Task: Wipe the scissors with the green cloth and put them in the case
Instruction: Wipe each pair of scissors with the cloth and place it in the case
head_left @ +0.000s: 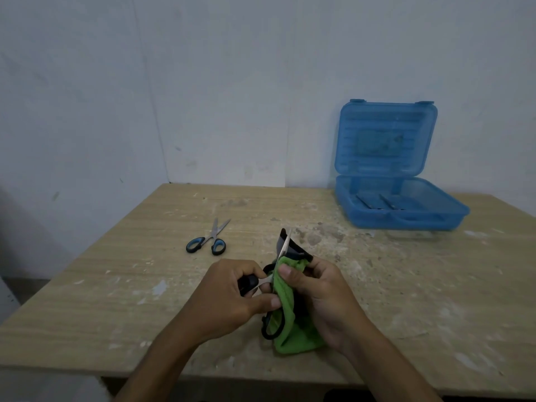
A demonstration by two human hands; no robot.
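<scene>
My left hand point(229, 297) grips the black handles of a pair of black scissors point(285, 245), whose blades stand open and point away from me. My right hand point(322, 297) holds the green cloth point(285, 323) pinched around the lower part of one blade, thumb on top. The cloth hangs down to the table and hides part of the handles. A second pair, the blue-handled scissors point(210, 239), lies flat on the table to the far left of my hands, blades slightly apart. The blue plastic case point(403, 219) stands open at the back right, lid upright.
The wooden table point(116, 285) is scuffed and stained with pale patches. A bare wall stands close behind it, and the case lid leans near that wall. The table's front edge runs just under my forearms.
</scene>
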